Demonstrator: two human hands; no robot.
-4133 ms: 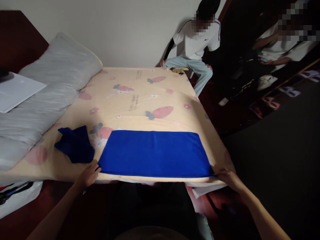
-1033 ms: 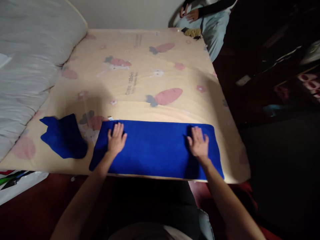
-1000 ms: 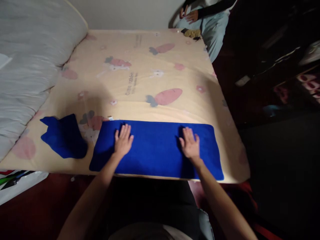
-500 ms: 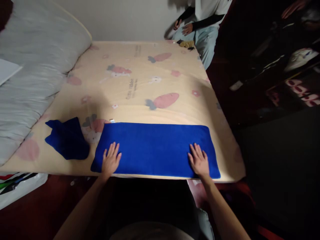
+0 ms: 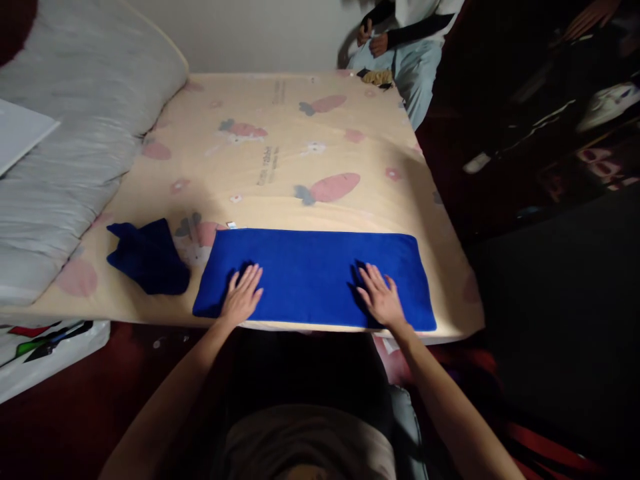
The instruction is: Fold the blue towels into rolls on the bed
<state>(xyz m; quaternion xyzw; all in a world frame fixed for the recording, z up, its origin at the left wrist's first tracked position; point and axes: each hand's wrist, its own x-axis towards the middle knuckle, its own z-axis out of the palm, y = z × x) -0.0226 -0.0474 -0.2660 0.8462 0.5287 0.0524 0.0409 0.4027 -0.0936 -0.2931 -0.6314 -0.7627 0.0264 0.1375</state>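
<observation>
A blue towel [image 5: 310,280] lies spread as a long rectangle along the near edge of the bed, with a small white tag at its far left corner. Over its left part is my left hand [image 5: 243,293], palm down, fingers stretched out. My right hand [image 5: 381,295] is over the right part in the same way, fingers apart. Neither hand grips anything; shadows show beside the fingers, and I cannot tell if the palms touch the cloth. Left of the towel, a second blue cloth [image 5: 150,257] lies crumpled.
The bed [image 5: 330,153] has a yellow sheet printed with carrots. Grey bedding [image 5: 85,113] with a white flat object [image 5: 23,133] covers its left side. At the far right corner a person [image 5: 417,60] sits near a small tan object [image 5: 377,78]. A white bag [image 5: 65,357] lies below left.
Both hands have moved inward over the towel, closer to each other, and appear slightly raised. The towel stays flat. My view has shifted a little; the seated person's hands have moved closer together.
</observation>
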